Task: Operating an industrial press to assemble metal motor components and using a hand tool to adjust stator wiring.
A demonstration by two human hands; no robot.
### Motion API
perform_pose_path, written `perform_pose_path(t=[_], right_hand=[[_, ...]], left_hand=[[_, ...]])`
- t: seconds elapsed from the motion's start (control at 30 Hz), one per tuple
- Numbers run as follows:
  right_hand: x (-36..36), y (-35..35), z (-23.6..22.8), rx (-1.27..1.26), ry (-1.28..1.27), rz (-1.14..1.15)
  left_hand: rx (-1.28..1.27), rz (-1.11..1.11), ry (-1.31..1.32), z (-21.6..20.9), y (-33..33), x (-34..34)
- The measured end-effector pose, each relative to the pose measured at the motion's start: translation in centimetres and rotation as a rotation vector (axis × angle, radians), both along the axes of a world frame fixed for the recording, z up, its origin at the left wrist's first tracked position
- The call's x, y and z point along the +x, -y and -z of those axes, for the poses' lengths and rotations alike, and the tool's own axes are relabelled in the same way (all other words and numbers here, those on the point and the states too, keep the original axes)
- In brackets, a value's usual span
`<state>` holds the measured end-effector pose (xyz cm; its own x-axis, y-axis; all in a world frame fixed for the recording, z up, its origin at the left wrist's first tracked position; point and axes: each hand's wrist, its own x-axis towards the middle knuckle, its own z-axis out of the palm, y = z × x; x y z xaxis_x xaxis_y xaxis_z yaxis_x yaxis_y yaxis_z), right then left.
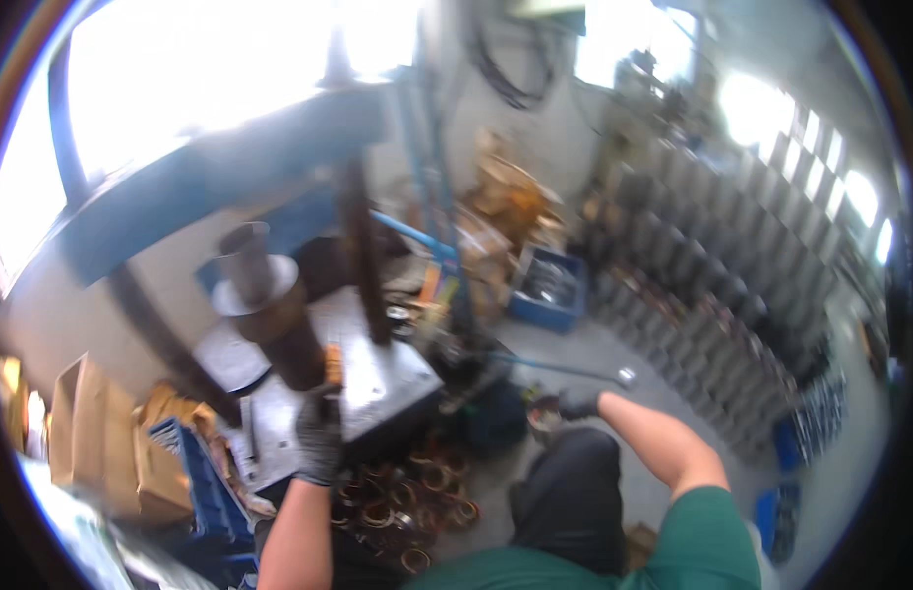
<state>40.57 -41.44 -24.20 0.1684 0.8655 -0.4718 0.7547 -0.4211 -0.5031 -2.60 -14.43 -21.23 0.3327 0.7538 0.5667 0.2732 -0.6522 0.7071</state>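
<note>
Left hand: the dark-gloved left hand (pixel 319 447) reaches over the near edge of the metal table (pixel 393 388), its fingertips by the foot of a dark cylinder (pixel 291 349); blur hides whether the fingers are spread or closed, and whether they touch it.
Right hand: the gloved right hand (pixel 578 404) is out beside the knee, well apart from the left, its fingers seemingly curled around a small round piece (pixel 545 421) at their tips.
Cylinder: upright on the table just beyond the left hand, below the pale collar (pixel 265 285) and grey ram (pixel 244 258) of a blue press frame (pixel 220 167). Likely heavy, stiff and perhaps oily; best taken low around its sides, fingers clear of the ram line.
Orange block: the orange block (pixel 334 364) stands just past the left fingertips, beside the cylinder.
Round piece: probably light enough for one hand, hard and possibly slick; its outer rim would give the surest hold. Material is too blurred to tell.
Rings: a heap of copper-coloured rings (pixel 378 514) lies between the forearms, nearer the left; likely rigid, loose and easily tangled, best picked singly by the rim.
Beyond the right hand: a blue bin (pixel 575 305) and tall stacks of grey cylindrical parts (pixel 673 324).
</note>
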Motion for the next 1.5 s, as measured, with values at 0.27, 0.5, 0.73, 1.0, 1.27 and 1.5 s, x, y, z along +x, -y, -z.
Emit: perform_pose_path(t=[0.27, 0.5, 0.73, 1.0, 1.27, 1.5], right_hand=[[-0.6, 15.8, 21.1, 0.194, -0.476, 1.393], [-4.2, 23.5, 33.3, 0.226, -0.337, 1.937], [2.7, 37.9, 45.2, 0.557, 0.001, 2.586], [6.5, 45.6, 40.0, 0.559, -0.483, 2.75], [12.9, 37.1, 34.8, 1.229, -0.773, 2.528], [18.1, 40.6, 38.8, 1.2, -0.509, 2.51]], left_hand=[[0.119, -0.063, -0.148, 4.2, -1.4, 1.5], [-0.218, 0.005, 0.01, 4.9, -1.4, 0.1], [-0.143, 0.034, -0.103, 6.7, -3.0, 1.1], [-0.039, -0.058, -0.176, 7.9, -3.3, 1.7], [0.013, -0.162, -0.298, 5.8, -2.8, 0.9], [-0.044, -0.147, -0.255, 6.5, -2.7, 1.1]])
